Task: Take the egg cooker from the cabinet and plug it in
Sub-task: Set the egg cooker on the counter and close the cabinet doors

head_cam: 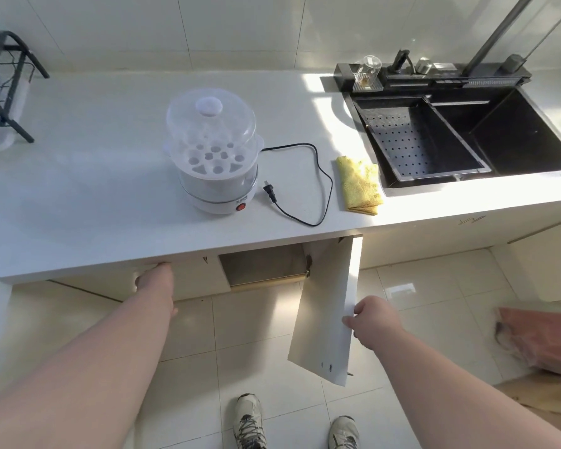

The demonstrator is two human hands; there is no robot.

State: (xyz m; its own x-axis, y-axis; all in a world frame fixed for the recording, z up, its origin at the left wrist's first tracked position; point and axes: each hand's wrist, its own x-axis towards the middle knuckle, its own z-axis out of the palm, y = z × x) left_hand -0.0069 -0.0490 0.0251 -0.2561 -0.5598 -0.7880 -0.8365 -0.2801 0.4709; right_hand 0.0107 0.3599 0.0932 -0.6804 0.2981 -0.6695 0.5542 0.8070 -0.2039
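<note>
The white egg cooker (212, 157) with its clear domed lid stands upright on the white countertop (94, 189). Its black cord (324, 176) loops to the right, and the plug (270, 191) lies loose on the counter beside the cooker's base. Below the counter, the right cabinet door (327, 303) hangs open, showing a dark cabinet opening (259, 265). My right hand (370, 319) grips that door's free edge. My left hand (156, 280) reaches to the closed left door just under the counter's front edge, and its fingers are hidden there.
A folded yellow cloth (360, 186) lies right of the cord. A black sink (499, 134) with a perforated strainer tray fills the right of the counter. A black wire rack (4, 92) stands at the far left. A pink bag (544, 338) lies on the tiled floor.
</note>
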